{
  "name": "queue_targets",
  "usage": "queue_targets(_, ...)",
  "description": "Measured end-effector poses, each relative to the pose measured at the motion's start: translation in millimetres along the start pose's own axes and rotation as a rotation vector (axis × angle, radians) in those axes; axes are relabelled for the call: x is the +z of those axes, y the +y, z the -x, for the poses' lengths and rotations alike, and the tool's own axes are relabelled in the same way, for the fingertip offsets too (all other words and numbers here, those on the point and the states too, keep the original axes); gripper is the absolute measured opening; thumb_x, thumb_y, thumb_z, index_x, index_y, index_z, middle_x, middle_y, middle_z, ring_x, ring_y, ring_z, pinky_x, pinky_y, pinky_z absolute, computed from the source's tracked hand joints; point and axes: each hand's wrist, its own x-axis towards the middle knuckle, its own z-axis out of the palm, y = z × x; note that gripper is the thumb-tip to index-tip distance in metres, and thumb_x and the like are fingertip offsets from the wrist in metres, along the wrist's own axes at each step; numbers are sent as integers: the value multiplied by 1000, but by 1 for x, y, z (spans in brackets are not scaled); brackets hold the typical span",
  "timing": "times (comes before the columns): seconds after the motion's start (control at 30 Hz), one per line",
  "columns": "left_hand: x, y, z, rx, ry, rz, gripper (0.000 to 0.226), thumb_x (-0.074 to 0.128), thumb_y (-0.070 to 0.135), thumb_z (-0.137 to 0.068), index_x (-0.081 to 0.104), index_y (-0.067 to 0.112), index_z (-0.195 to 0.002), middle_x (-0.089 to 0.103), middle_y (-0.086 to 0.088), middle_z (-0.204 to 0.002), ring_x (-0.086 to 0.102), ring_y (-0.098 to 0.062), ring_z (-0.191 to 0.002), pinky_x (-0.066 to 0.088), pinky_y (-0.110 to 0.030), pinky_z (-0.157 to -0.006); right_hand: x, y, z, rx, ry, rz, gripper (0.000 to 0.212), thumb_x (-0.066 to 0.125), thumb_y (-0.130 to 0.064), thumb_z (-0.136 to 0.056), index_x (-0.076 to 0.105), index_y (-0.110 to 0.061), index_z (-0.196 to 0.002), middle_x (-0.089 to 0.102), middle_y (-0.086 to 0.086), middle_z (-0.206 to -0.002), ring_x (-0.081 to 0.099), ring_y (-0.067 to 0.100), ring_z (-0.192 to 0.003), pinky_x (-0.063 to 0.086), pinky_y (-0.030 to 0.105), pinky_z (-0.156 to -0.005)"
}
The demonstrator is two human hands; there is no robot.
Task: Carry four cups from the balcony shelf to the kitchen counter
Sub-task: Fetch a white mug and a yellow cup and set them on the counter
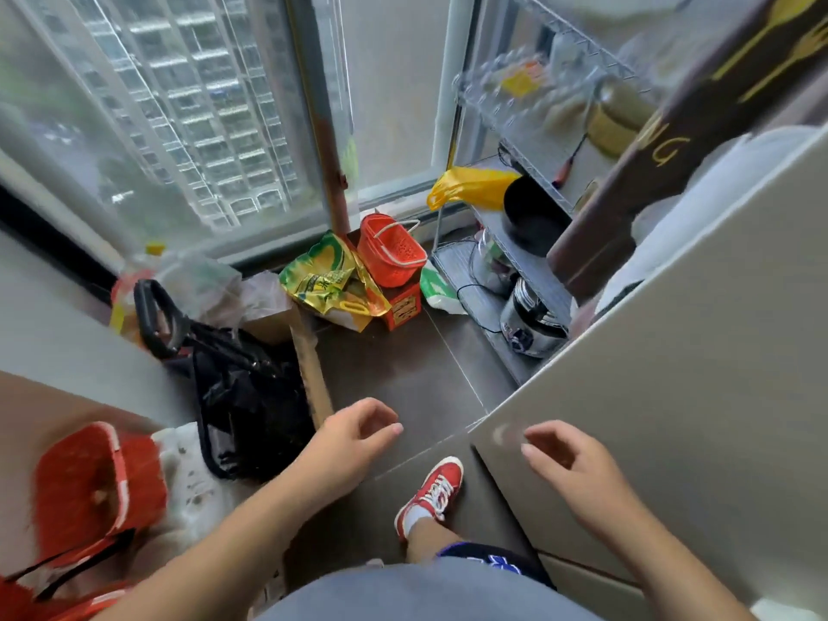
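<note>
Left hand [358,434] and right hand [571,459] hang nearest, both loosely curled and holding nothing, probably free for the first pickup. Cups aren't identifiable: the silver wire shelf rack [533,217], far right, is blurred, showing pots and a yellow plastic bag [470,190]. Dark tiled floor [412,360], cluttered narrow balcony, big window far left.
</note>
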Motion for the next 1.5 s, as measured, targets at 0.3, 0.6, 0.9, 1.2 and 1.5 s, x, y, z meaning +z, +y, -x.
queue_targets(0.3, -29, 146, -82, 369, 71, 43, 14, 68, 33, -86, 67, 29, -100, 71, 13, -89, 65, -2, -86, 51, -12, -73, -47, -100, -99, -302, 124, -127, 19, 73, -23, -81, 70, -40, -91, 75, -10, -87, 70, 7, -77, 56, 21, -72)
queue_targets(0.6, -88, 263, -139, 688, 187, 113, 21, 65, 48, -81, 66, 35, -97, 72, 10, -91, 69, -10, -82, 55, -25, -70, -109, -213, -151, -671, 341, -251, 14, 74, -21, -83, 72, -33, -91, 77, -6, -84, 71, 8, -74, 54, 14, -66)
queue_targets(0.9, -130, 386, -216, 989, 130, 177, 22, 65, 43, -77, 67, 33, -96, 74, 3, -90, 68, -10, -78, 54, -24, -70, -159, -292, -208, -831, 829, -456, 32, 74, -43, -69, 74, -21, -93, 77, 6, -73, 72, 21, -60, 57, 25, -59)
queue_targets(1.2, -193, 526, -269, 1372, 54, 240, 19, 65, 38, -79, 66, 27, -94, 73, 1, -87, 68, -11, -77, 54, -22, -68, -224, -419, -248, -1005, 1089, -348, 10, 71, -29, -77, 71, -29, -87, 77, 2, -78, 73, 14, -68, 57, 23, -67)
queue_targets(1.5, -260, 645, -268, 1712, 47, 210, 23, 60, 47, -77, 67, 33, -94, 71, 17, -90, 68, -4, -82, 48, -8, -65, -293, -505, -219, -1108, 1300, -41, 23, 62, -46, -76, 70, -26, -84, 75, -3, -81, 72, 14, -76, 56, 23, -69)
